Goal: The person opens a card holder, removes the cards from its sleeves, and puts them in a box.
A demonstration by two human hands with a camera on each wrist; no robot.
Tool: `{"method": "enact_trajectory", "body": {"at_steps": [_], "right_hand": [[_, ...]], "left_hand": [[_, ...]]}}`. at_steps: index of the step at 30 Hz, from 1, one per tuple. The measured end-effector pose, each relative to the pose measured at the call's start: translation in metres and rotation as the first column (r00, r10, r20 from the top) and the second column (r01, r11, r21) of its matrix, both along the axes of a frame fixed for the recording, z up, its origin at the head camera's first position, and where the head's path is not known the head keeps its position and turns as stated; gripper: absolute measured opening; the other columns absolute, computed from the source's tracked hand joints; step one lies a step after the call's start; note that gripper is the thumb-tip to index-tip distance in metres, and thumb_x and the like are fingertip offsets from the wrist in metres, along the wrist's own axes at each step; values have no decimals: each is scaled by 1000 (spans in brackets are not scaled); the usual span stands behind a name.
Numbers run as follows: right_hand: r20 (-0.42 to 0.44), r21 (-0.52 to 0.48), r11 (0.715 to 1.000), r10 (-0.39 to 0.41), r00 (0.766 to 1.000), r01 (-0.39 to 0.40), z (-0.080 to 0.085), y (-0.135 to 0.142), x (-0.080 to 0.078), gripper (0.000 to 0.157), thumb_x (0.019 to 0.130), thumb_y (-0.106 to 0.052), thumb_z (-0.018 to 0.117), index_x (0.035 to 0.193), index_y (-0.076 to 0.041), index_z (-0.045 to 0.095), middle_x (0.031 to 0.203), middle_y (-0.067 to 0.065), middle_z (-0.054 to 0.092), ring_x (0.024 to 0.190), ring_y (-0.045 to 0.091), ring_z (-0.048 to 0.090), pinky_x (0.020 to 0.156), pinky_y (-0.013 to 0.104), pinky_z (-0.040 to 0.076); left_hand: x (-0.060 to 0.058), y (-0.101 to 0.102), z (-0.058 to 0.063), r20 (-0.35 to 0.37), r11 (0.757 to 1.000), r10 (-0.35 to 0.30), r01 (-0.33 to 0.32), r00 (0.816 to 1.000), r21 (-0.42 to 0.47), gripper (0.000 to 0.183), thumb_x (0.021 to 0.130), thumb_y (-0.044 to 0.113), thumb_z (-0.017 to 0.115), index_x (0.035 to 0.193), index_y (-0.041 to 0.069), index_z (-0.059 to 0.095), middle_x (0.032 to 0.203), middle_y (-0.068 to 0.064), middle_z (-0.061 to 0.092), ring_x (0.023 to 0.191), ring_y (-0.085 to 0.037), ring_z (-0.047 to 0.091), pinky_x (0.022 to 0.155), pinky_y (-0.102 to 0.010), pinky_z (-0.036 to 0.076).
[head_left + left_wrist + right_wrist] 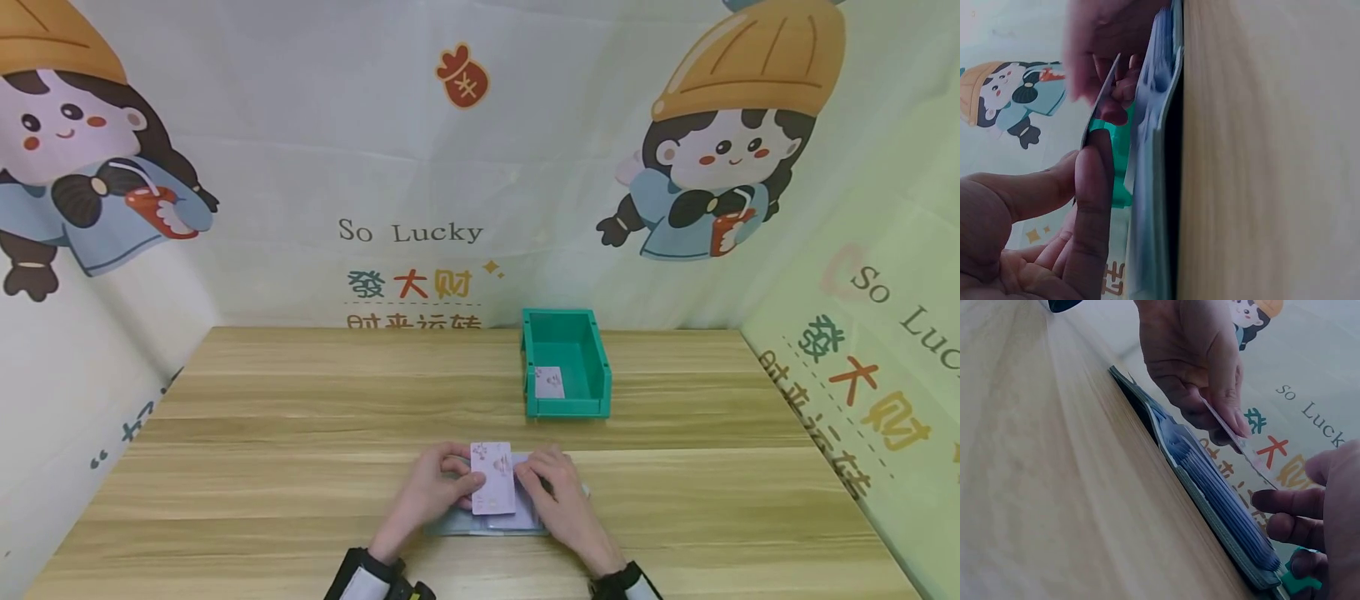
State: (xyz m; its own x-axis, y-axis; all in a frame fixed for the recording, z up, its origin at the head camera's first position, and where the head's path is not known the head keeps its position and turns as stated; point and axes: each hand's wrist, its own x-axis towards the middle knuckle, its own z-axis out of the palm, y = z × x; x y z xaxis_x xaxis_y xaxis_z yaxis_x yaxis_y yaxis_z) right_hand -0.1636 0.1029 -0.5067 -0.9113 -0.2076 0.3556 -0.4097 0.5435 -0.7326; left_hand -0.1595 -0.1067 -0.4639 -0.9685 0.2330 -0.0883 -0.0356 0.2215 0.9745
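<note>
A pale pink card with a small printed pattern is pinched between the thumb and fingers of my left hand. It stands tilted above an open card holder with a pale green-grey cover on the table. In the right wrist view a thick stack of bluish sleeves shows inside the holder. My right hand is over the holder's right side, fingertips right at the card's right edge. Its thumb stands away from the fingers in the right wrist view.
A green bin stands behind the hands, slightly right, with a similar pink card inside at its front left. The wooden table meets a printed cloth backdrop at the back and sides.
</note>
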Motion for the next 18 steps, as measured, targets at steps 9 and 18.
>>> {"method": "enact_trajectory", "body": {"at_steps": [9, 18], "right_hand": [[220, -63, 996, -40, 975, 56, 3, -2, 1, 22, 92, -35, 71, 74, -24, 71, 76, -11, 58, 80, 8, 44, 76, 26, 31], [241, -98, 992, -50, 969, 76, 3, -2, -1, 27, 94, -30, 69, 69, -21, 68, 70, -10, 54, 76, 7, 44, 76, 27, 29]], "left_hand": [[0, 6, -2, 7, 998, -29, 28, 1000, 53, 34, 89, -5, 68, 117, -15, 52, 82, -15, 70, 67, -11, 67, 62, -31, 60], [-2, 4, -9, -25, 995, -90, 88, 996, -43, 33, 98, 10, 61, 121, -13, 57, 85, -20, 70, 67, -13, 62, 57, -25, 54]]}}
